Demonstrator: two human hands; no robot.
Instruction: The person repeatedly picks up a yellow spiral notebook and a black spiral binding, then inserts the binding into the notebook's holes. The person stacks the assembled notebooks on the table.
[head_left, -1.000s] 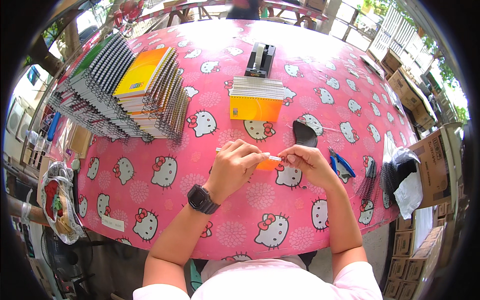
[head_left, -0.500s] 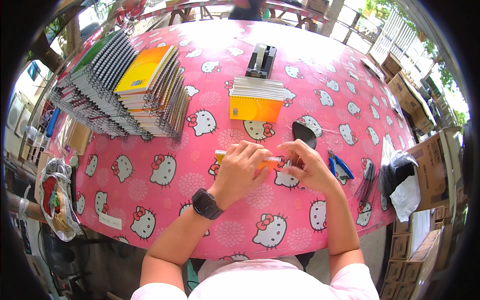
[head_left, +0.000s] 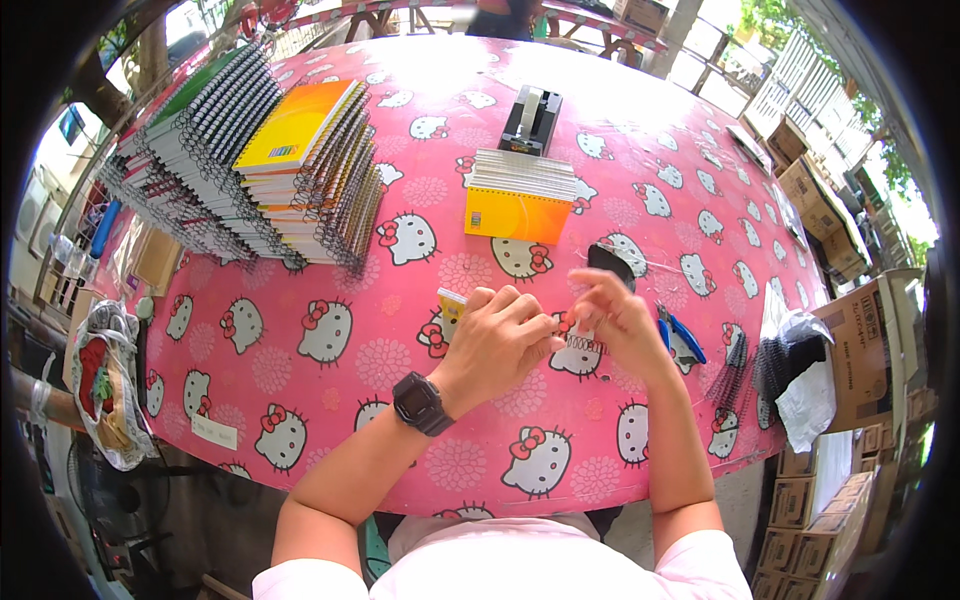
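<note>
My left hand (head_left: 500, 340), a black watch (head_left: 420, 402) on its wrist, is closed over a small notebook (head_left: 452, 303) with a yellow cover. Most of the notebook is hidden under the fingers. A thin wire coil (head_left: 585, 344) sticks out to the right of that hand. Around the coil's upper side is my right hand (head_left: 625, 325), its fingers blurred and the index finger raised. Whether they grip the coil is unclear. Just beyond the hands stands a row of yellow-orange notebooks (head_left: 515, 215) without visible coils.
Tall stacks of spiral notebooks (head_left: 305, 130) stand at the left. A black tape dispenser (head_left: 531, 120) is behind the notebook row. Right of my hands lie a black rounded object (head_left: 611, 262), blue-handled pliers (head_left: 683, 335) and loose black coils (head_left: 735, 375). The pink patterned tablecloth (head_left: 460, 465) covers the table.
My right index finger has lifted and the fingers have opened out somewhat. More of the wire coil shows below them. The left hand has turned slightly over the notebook, exposing its left end.
</note>
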